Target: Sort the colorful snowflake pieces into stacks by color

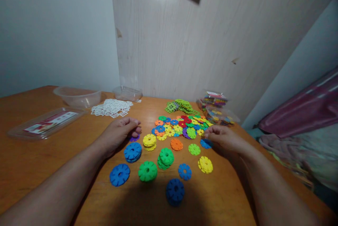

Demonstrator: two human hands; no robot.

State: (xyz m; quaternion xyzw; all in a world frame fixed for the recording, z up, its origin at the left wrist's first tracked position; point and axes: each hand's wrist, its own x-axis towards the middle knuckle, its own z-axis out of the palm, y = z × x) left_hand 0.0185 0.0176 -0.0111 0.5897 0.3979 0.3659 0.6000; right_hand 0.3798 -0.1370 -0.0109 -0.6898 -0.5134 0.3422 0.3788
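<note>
My left hand [123, 129] rests on the table with its fingers curled together. A purple notched disc [134, 137] shows just below its fingertips; whether they grip it I cannot tell. Near it are a yellow disc stack [149, 141] and a blue disc stack [132, 152]. On the other side, my right hand [220, 135] has its fingertips pressed together above a blue disc [205, 144], partly hidden. What the pinch holds, if anything, is too small to make out. Between the hands lies a mixed pile of coloured notched discs [182, 124].
Nearer stand green stacks [148, 171], a dark blue stack [175, 191] and single discs. White square pieces [113, 108], a clear tub [77, 96] and a labelled lid [49, 123] lie left. Green lattice pieces [182, 106] and packed boxes [215, 99] stand behind.
</note>
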